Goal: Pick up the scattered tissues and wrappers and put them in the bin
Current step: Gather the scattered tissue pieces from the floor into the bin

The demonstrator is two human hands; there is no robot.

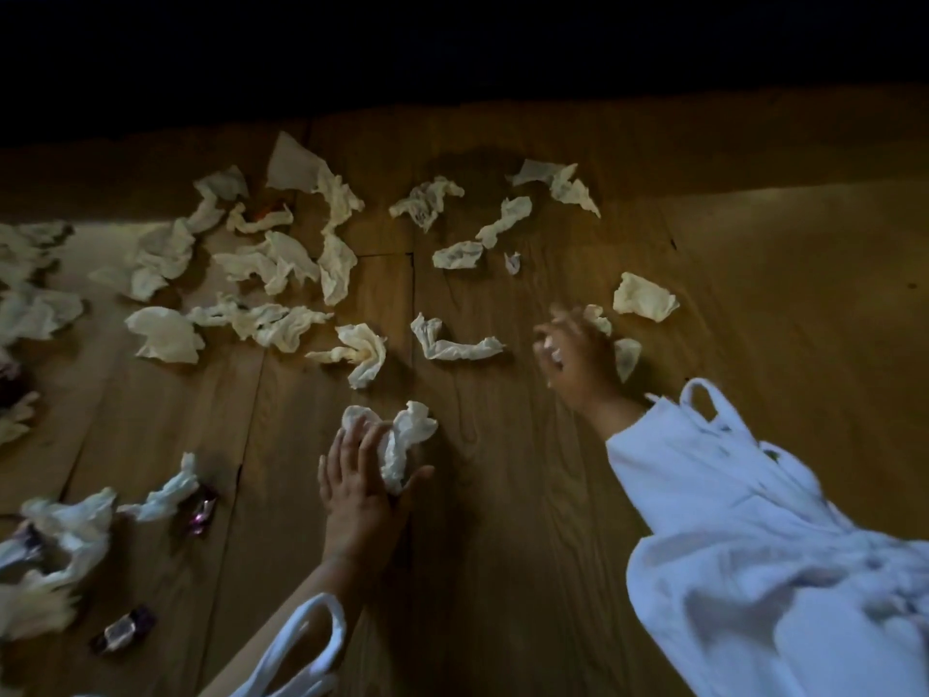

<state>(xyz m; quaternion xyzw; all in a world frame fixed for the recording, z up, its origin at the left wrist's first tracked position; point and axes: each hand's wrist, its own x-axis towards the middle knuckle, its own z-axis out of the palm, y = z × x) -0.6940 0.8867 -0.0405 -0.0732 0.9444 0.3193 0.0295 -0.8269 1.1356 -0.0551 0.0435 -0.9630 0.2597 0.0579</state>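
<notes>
Wooden tabletop (pixel 502 520), plank grain running near to far; far edge lost in darkness.

Far left: blurred tissues at the frame edge, with a dark wrapper (pixel 10 384) partly cut off. Near left: a loose heap of tissues (pixel 70 525); a purple foil wrapper (pixel 201 510) touching the end of a twisted tissue (pixel 163 493); another dark wrapper (pixel 123 630) lying alone, nearer the viewer.

Left of centre, farther away: a dense cluster of crumpled tissues (pixel 261 264), many touching or overlapping. A small orange-brown scrap (pixel 266 209) shows among them; what it is cannot be told.

Centre: left hand (pixel 364 490) flat-fingered over a crumpled tissue (pixel 402 445), thumb on its right side, fingers on its left — gripping it against the tabletop. White sleeve loop (pixel 301 646) below the forearm.

Beyond it: a fanned tissue (pixel 359 352) and a bent, rolled tissue (pixel 452 342), apart from each other. Farther still, four separate tissues (pixel 427 198) and one tiny scrap (pixel 512 261).

Right: right hand (pixel 578 354), motion-blurred, fingers curled around white tissue pieces (pixel 598 319); a further piece (pixel 627 357) sticks out on its right side. One tissue (pixel 643 296) lies just beyond it, apart. White sleeve (pixel 754 545) fills the near right corner.

No bin in view.
</notes>
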